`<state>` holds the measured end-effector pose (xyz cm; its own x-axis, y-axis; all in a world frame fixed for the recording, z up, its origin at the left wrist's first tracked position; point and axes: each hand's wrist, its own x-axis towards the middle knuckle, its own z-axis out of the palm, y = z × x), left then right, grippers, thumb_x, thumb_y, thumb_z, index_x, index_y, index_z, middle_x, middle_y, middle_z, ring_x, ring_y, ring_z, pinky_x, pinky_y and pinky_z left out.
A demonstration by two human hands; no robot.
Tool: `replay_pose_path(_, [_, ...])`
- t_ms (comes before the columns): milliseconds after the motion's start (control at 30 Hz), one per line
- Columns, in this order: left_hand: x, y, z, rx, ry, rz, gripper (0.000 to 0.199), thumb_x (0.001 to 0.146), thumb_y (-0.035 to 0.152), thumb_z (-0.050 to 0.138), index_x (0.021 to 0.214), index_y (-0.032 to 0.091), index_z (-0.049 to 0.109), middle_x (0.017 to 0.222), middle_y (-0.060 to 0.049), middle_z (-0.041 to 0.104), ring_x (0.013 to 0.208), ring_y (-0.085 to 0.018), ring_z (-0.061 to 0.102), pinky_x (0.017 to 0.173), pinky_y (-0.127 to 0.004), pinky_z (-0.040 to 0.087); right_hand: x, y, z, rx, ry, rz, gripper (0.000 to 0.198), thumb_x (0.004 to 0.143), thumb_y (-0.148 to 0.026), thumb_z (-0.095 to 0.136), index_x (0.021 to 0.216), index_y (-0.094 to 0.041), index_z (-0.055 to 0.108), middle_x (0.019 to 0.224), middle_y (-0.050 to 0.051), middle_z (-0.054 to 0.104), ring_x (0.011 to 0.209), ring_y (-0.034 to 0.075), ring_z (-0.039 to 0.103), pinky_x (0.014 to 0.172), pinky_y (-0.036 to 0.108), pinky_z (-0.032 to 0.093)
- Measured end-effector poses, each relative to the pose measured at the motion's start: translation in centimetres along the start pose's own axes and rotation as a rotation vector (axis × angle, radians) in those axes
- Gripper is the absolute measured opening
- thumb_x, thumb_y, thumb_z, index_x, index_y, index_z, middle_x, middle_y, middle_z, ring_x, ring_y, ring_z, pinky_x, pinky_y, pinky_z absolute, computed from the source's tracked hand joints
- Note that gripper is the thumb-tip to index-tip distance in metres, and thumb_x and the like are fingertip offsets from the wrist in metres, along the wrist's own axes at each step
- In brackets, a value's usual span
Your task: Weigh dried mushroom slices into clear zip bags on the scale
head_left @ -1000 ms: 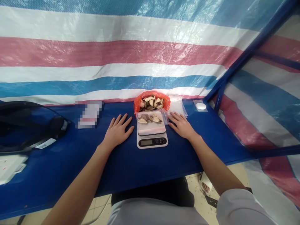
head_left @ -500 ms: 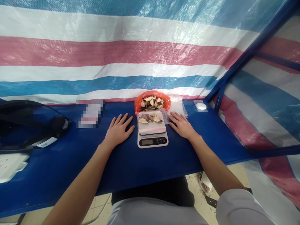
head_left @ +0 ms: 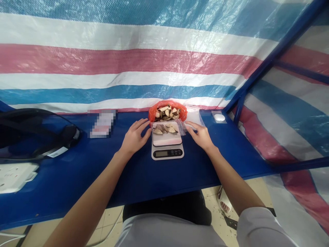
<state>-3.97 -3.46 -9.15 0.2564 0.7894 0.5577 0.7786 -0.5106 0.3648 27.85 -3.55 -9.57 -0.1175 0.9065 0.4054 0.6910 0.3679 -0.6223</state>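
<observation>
A white digital kitchen scale (head_left: 167, 141) stands on the blue table between my hands. On its plate lies a clear plastic bag (head_left: 182, 126) holding several dried, pale slices with dark edges (head_left: 164, 129). My left hand (head_left: 136, 135) is just left of the scale, fingers apart and pointing at the bag's left edge, holding nothing. My right hand (head_left: 202, 134) is to the right, thumb and fingers apart beside the bag's right end; whether the fingertips touch it I cannot tell. Behind the scale sits a red plastic bag (head_left: 152, 111) filled with more slices.
Flat clear bags (head_left: 195, 116) lie behind my right hand. A white round object (head_left: 219, 117) rests at the back right. At left are a blurred-out packet (head_left: 102, 125), a black strapped device (head_left: 68, 135) and a white power strip (head_left: 16, 176). A striped sheet (head_left: 128, 61) hangs behind.
Both hands have lifted from lying flat on the table and come in closer to the scale, the left moving right and the fingers bending. The view has shifted slightly.
</observation>
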Motion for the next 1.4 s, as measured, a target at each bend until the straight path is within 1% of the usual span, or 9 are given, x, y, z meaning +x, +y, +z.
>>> replay_pose_path(133, [0.7, 1.3, 0.3, -0.106, -0.064, 0.133, 0.038, 0.100, 0.041, 0.049, 0.126, 0.022, 0.068, 0.138, -0.011, 0.066, 0.132, -0.027, 0.059, 0.114, -0.047, 0.049, 0.6, -1.0, 1.1, 0.353, 0.040, 0.144, 0.040, 0.088, -0.052, 0.067, 0.115, -0.023, 0.076, 0.118, 0.005, 0.078, 0.114, 0.028, 0.072, 0.106, 0.044, 0.056])
replay_pose_path(267, [0.7, 1.6, 0.9, -0.112, -0.107, 0.191, 0.038, 0.100, 0.041, 0.049, 0.123, 0.020, 0.071, 0.134, -0.012, 0.068, 0.127, -0.027, 0.063, 0.113, -0.048, 0.049, 1.3, -1.3, 2.1, 0.615, 0.015, 0.272, 0.050, 0.072, -0.055, 0.081, 0.107, -0.019, 0.078, 0.111, 0.007, 0.079, 0.105, 0.028, 0.074, 0.098, 0.044, 0.060])
replay_pose_path(400, [0.6, 1.6, 1.1, -0.111, -0.102, 0.195, 0.037, 0.100, 0.040, 0.049, 0.119, 0.019, 0.072, 0.130, -0.013, 0.070, 0.124, -0.027, 0.064, 0.112, -0.047, 0.051, 1.6, -1.3, 2.2, 0.731, -0.031, 0.365, 0.048, 0.058, -0.052, 0.090, 0.092, -0.019, 0.080, 0.093, 0.004, 0.081, 0.087, 0.024, 0.076, 0.084, 0.041, 0.065])
replay_pose_path(633, [0.6, 1.9, 0.8, -0.097, -0.124, 0.175, 0.035, 0.099, 0.038, 0.048, 0.117, 0.021, 0.073, 0.126, -0.011, 0.072, 0.120, -0.027, 0.066, 0.109, -0.049, 0.052, 1.8, -1.4, 2.3, 0.823, -0.129, 0.414, 0.049, 0.055, -0.048, 0.093, 0.092, -0.019, 0.078, 0.086, 0.003, 0.078, 0.081, 0.021, 0.075, 0.072, 0.035, 0.065])
replay_pose_path(800, [1.2, 2.0, 0.5, -0.096, -0.083, 0.162, 0.035, 0.099, 0.039, 0.049, 0.113, 0.019, 0.074, 0.119, -0.011, 0.075, 0.110, -0.026, 0.069, 0.101, -0.044, 0.054, 2.4, -1.7, 2.1, 0.774, -0.156, 0.320, 0.045, 0.058, -0.046, 0.090, 0.092, -0.019, 0.078, 0.091, 0.004, 0.079, 0.084, 0.021, 0.074, 0.067, 0.033, 0.064])
replay_pose_path(933, [2.8, 2.4, 0.4, -0.132, -0.071, 0.075, 0.037, 0.097, 0.040, 0.049, 0.115, 0.017, 0.072, 0.117, -0.012, 0.075, 0.108, -0.026, 0.069, 0.100, -0.041, 0.054, 3.6, -2.8, 1.5, 0.689, -0.149, 0.194, 0.039, 0.064, -0.043, 0.086, 0.092, -0.019, 0.078, 0.098, 0.006, 0.079, 0.080, 0.020, 0.073, 0.063, 0.030, 0.062])
replay_pose_path(1067, [5.2, 3.0, 0.5, -0.238, -0.155, -0.011, 0.038, 0.095, 0.041, 0.050, 0.117, 0.018, 0.072, 0.118, -0.009, 0.076, 0.108, -0.025, 0.070, 0.099, -0.037, 0.054, 5.0, -4.3, 0.5, 0.587, -0.134, 0.024, 0.031, 0.073, -0.042, 0.079, 0.095, -0.021, 0.079, 0.102, 0.005, 0.079, 0.085, 0.021, 0.074, 0.074, 0.033, 0.063])
replay_pose_path(1233, [7.6, 3.5, 0.6, -0.478, -0.313, -0.090, 0.044, 0.096, 0.052, 0.051, 0.114, 0.019, 0.075, 0.104, -0.006, 0.079, 0.095, -0.024, 0.073, 0.088, -0.035, 0.057, 6.3, -5.6, -0.7, 0.539, -0.183, -0.124, 0.029, 0.080, -0.044, 0.075, 0.098, -0.022, 0.080, 0.103, 0.005, 0.080, 0.096, 0.024, 0.075, 0.087, 0.037, 0.061])
replay_pose_path(1400, [8.5, 3.5, 0.4, -0.744, -0.428, -0.140, 0.044, 0.091, 0.058, 0.062, 0.114, 0.024, 0.078, 0.116, -0.004, 0.077, 0.111, -0.026, 0.069, 0.099, -0.036, 0.053, 7.3, -5.3, -0.9, 0.577, -0.180, -0.153, 0.028, 0.079, -0.043, 0.077, 0.097, -0.022, 0.081, 0.103, 0.006, 0.080, 0.096, 0.024, 0.076, 0.088, 0.037, 0.061])
